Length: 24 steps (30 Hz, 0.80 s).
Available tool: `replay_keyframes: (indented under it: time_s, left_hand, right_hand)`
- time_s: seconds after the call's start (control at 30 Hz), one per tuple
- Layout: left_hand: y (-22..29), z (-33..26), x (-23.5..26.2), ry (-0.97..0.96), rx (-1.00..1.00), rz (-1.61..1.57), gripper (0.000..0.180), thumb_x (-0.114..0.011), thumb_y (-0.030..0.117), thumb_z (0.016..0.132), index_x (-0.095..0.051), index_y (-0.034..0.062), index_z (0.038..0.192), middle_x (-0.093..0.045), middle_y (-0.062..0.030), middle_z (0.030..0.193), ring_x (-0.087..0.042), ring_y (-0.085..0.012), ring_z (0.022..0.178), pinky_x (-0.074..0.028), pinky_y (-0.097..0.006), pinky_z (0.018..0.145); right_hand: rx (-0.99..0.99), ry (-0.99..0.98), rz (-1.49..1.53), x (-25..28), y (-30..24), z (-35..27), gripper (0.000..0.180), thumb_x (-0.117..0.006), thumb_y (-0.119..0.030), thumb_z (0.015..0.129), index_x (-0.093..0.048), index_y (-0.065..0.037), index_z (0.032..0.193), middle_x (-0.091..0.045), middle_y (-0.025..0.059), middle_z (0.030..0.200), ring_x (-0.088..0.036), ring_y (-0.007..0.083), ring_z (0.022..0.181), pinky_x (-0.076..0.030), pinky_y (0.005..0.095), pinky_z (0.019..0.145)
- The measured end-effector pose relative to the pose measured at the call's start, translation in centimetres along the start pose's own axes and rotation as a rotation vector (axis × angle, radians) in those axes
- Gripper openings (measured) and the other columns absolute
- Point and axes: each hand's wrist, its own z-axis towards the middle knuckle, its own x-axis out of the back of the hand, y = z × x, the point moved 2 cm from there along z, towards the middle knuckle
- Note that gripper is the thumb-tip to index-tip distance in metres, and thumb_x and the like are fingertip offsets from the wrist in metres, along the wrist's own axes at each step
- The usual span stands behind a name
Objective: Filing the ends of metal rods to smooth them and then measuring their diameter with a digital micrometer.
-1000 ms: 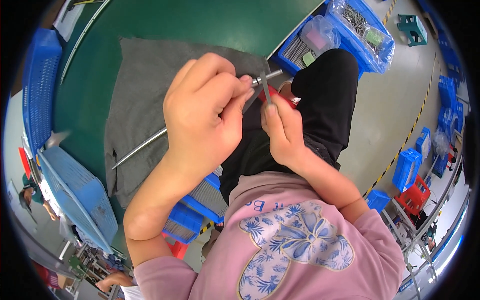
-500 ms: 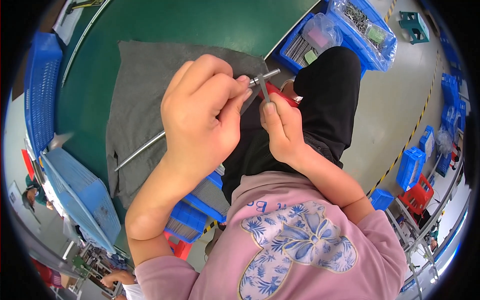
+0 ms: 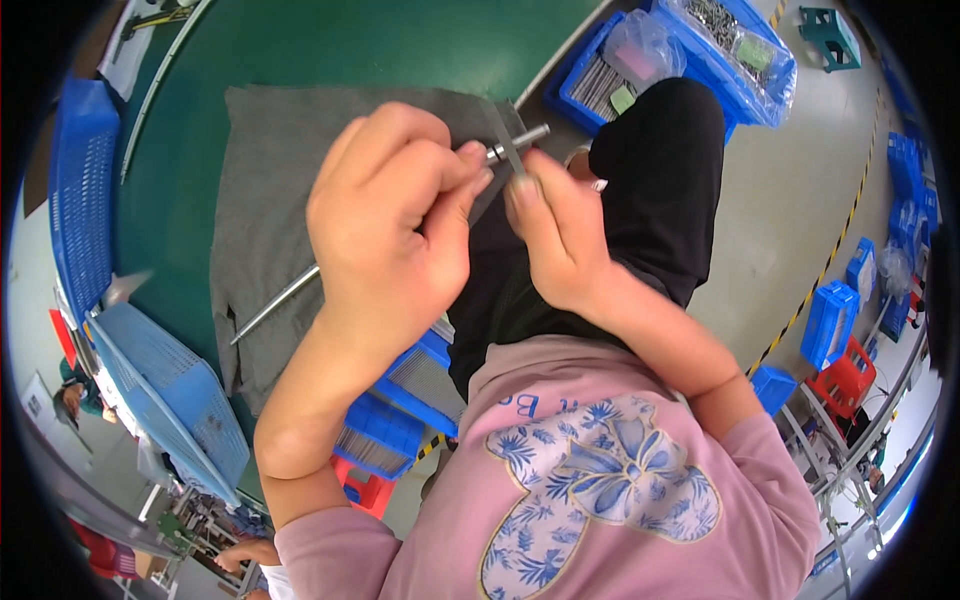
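Head view: 1 metal rod (image 3: pixel 536 135) was held by the left hand (image 3: pixel 392 205), 1 flat strip (image 3: pixel 512 154) by the right hand (image 3: pixel 562 235).

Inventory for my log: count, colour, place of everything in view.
Table: one, green, upper left
Cloth: one, grey, on table
Rod: probably one, silver, centre
Strip: one, grey, across rod
Baskets: two, blue, left
Bins: many, blue, top right, far right, lower centre
Stool: one, green, top right
Chair: one, red, right
Floor: one, grey, right
Coworkers: at least two, green and white clothing, left
Trousers: one pair, black, centre
Shirt: one, pink, bottom
Left hand: one, bare, on rod, centre
Right hand: one, bare, on strip, centre
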Motion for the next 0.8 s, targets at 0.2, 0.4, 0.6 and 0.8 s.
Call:
replay_keyframes:
  time_s: [0.2,0.4,0.6,0.8]
  left_hand:
    - [-0.1,-0.1,-0.1,-0.007,-0.006,0.003,0.017,-0.065,-0.006,0.057,-0.050,0.0022,0.061,-0.048,-0.0061,0.064,-0.045,-0.0218,0.054,-0.036,-0.030,0.047]
    - [-0.1,-0.1,-0.1,-0.016,-0.010,0.007,0.017,-0.065,-0.006,0.057,-0.051,0.0020,0.062,-0.048,-0.0058,0.065,-0.045,-0.0213,0.054,-0.035,-0.030,0.047]
    - [0.1,0.0,0.2,-0.018,-0.008,0.031,0.017,-0.066,-0.006,0.057,-0.052,0.0018,0.063,-0.049,-0.0059,0.065,-0.045,-0.0215,0.055,-0.036,-0.030,0.047]
    - [0.1,0.2,0.0,-0.020,0.003,0.023,0.017,-0.066,-0.006,0.057,-0.052,0.0020,0.063,-0.049,-0.0057,0.065,-0.045,-0.0210,0.054,-0.036,-0.029,0.047]
  right_hand:
    - [-0.006,-0.018,-0.056,0.0,0.4,-0.4,0.009,-0.044,-0.010,0.084,-0.046,-0.001,0.081,-0.045,0.0152,0.054,-0.049,0.0333,0.049,-0.036,0.0359,0.043]
    - [0.054,-0.018,-0.054,0.2,0.7,0.2,0.009,-0.045,-0.010,0.085,-0.045,-0.001,0.080,-0.045,0.0134,0.053,-0.049,0.0312,0.047,-0.036,0.0348,0.043]
    - [0.146,-0.006,-0.062,0.1,0.5,1.3,0.009,-0.045,-0.011,0.084,-0.045,-0.002,0.084,-0.046,0.0149,0.056,-0.050,0.0342,0.052,-0.038,0.0369,0.045]
    - [0.085,-0.033,-0.051,0.0,1.3,1.4,0.010,-0.045,-0.011,0.084,-0.044,-0.001,0.085,-0.047,0.0154,0.060,-0.051,0.0342,0.056,-0.038,0.0370,0.047]
